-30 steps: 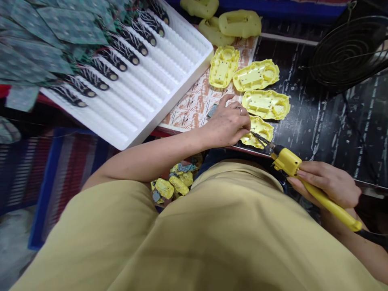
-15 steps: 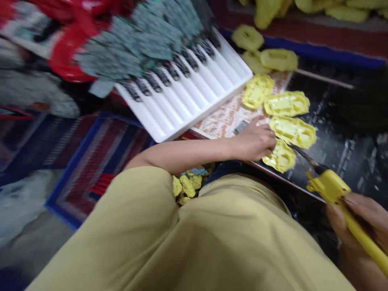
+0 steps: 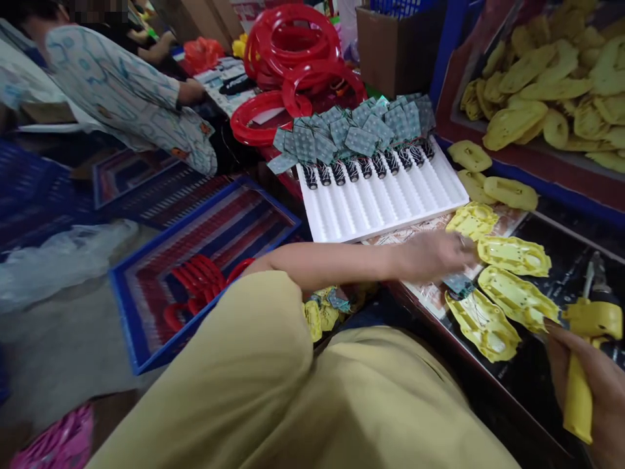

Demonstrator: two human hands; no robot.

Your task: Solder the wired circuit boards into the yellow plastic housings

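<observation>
My left hand [image 3: 442, 254], smeared by motion, is over the table beside a yellow plastic shell [image 3: 472, 221]; its fingers are too blurred to read. Just below it a small green circuit board [image 3: 459, 284] with thin wires rests at the end of the nearest yellow shell [image 3: 483, 326]. Two more open shells, a middle one [image 3: 518, 296] and a farther one [image 3: 515, 255], lie alongside, hollow side up. At the right my right hand [image 3: 586, 371] is closed around the handle of a yellow soldering gun [image 3: 593, 319], its metal tip pointing away from me.
A white foam tray [image 3: 385, 208] holds a row of black wired parts with circuit boards [image 3: 359, 133]. Red rings [image 3: 293, 52] are stacked behind. A bin of yellow shells [image 3: 541, 85] stands back right. Left are a blue crate [image 3: 205, 260] and another person [image 3: 127, 98].
The soldering gun's tip has moved from the nearest shell, away to the right. My left hand has left that shell; the circuit board now lies at its end. The view has shifted.
</observation>
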